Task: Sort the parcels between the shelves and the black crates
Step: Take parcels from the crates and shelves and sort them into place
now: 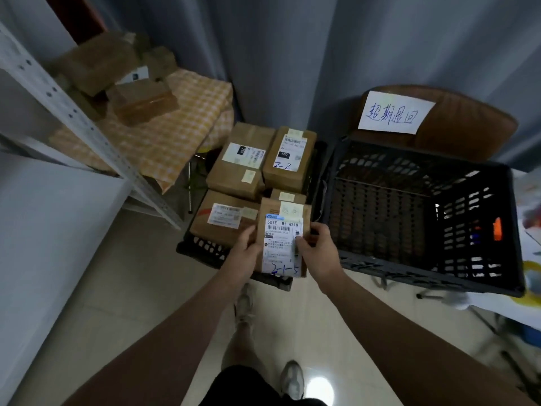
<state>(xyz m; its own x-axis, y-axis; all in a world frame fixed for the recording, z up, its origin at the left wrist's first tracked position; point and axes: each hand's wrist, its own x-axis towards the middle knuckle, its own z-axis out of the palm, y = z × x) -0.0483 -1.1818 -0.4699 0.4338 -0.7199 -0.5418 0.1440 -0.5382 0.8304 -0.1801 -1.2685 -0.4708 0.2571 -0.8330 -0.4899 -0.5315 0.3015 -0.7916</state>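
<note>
From my station I see one parcel (pixel 281 230) held up in both grips. It is a small brown cardboard box with its face turned to the camera. Most of that face is covered by a white shipping label printed 501E- M1 A21B above a barcode, with 2-1-5 penned in blue at the label's foot and a pale sticky slip above it. The left grip (pixel 244 253) has its fingers curled round the box's left edge. The right grip (pixel 317 250) clasps the right edge, thumb laid on the label. The parcel hangs over the near end of the loaded crate (pixel 202 247), a black slotted one, and I place the rest from that crate. Inside it I count four more brown parcels, each labelled: two at the far end side by side, the right one (pixel 289 159) marked 2-2 in blue; one at the near left (pixel 222 218); and a small one (pixel 288 196) half hidden behind the held box. Just right of the loaded crate stands the second black crate (pixel 424 269), so two crates in all, its mesh floor showing. Behind that one is a brown chair back (pixel 468 124) carrying one paper sign (pixel 395 112) with blue handwriting. Left of and beyond the loaded crate is a tabletop under a checked cloth (pixel 175 121) with a heap of brown boxes, too blurred to count. Nearer on that side is a white metal shelf (pixel 73 112).
</note>
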